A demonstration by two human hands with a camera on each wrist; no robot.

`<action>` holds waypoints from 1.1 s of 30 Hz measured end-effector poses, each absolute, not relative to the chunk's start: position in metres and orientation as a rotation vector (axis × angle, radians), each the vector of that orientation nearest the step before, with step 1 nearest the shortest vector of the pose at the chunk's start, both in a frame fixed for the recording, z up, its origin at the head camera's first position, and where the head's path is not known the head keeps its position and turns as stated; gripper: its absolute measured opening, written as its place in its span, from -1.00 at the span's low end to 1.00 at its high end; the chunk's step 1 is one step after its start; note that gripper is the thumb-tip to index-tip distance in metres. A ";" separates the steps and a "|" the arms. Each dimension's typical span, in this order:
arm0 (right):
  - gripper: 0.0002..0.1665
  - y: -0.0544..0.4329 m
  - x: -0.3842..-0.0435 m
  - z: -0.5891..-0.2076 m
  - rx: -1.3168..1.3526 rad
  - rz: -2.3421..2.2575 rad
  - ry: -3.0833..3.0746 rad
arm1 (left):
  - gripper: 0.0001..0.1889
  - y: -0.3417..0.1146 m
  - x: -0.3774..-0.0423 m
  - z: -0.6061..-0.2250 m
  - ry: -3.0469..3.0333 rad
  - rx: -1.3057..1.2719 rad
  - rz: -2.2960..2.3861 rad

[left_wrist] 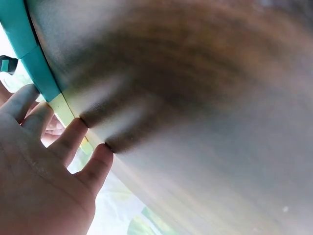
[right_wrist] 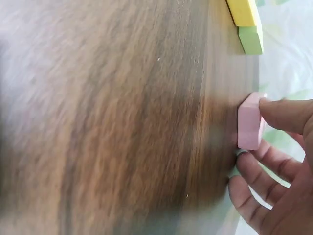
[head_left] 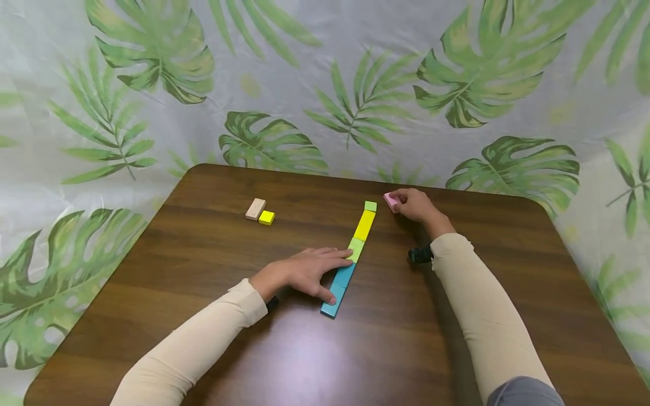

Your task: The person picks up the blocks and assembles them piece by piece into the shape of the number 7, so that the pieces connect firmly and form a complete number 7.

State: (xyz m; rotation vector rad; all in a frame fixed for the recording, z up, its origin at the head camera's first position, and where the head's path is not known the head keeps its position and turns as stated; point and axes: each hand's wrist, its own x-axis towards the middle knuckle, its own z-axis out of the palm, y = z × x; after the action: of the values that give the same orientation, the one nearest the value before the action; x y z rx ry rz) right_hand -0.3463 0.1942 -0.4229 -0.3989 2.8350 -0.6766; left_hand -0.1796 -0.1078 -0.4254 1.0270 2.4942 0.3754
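A slanting row of flat blocks lies mid-table: two teal blocks (head_left: 344, 276), a light green block (head_left: 356, 248), a yellow block (head_left: 364, 225) and a small green block (head_left: 370, 206) at the far end. Fingers spread, my left hand (head_left: 312, 270) rests along the row, with the thumb on the nearer teal block and the fingertips around the light green one. To the right of the row's far end, my right hand (head_left: 416, 205) pinches a pink block (right_wrist: 250, 120) between thumb and fingers. The pink block is low at the tabletop, apart from the row.
Left of the row, a plain wooden block (head_left: 256, 209) and a small yellow block (head_left: 266, 217) lie close together. The brown table (head_left: 203, 270) ends at a back edge just beyond the pink block. Behind it hangs a leaf-patterned sheet (head_left: 284, 84).
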 end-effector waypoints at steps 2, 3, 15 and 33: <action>-0.47 0.191 -0.349 -0.423 -0.413 -0.674 2.829 | -0.10 -0.108 -0.179 -0.426 2.493 1.020 0.374; -0.47 0.189 -0.350 -0.423 -0.419 -0.673 2.825 | -0.10 -0.108 -0.179 -0.426 2.494 1.014 0.377; -0.49 0.172 -0.364 -0.422 -0.452 -0.655 2.779 | -0.11 -0.109 -0.179 -0.428 2.484 1.002 0.398; -0.52 0.147 -0.385 -0.415 -0.440 -0.718 2.721 | -0.10 -0.108 -0.178 -0.426 2.492 1.001 0.365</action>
State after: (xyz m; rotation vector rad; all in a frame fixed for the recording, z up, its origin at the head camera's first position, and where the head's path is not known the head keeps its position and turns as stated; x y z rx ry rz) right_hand -0.3854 0.1467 -0.4153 -0.4397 2.7205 -0.7180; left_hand -0.1784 -0.1079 -0.4255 1.0006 2.4920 0.3653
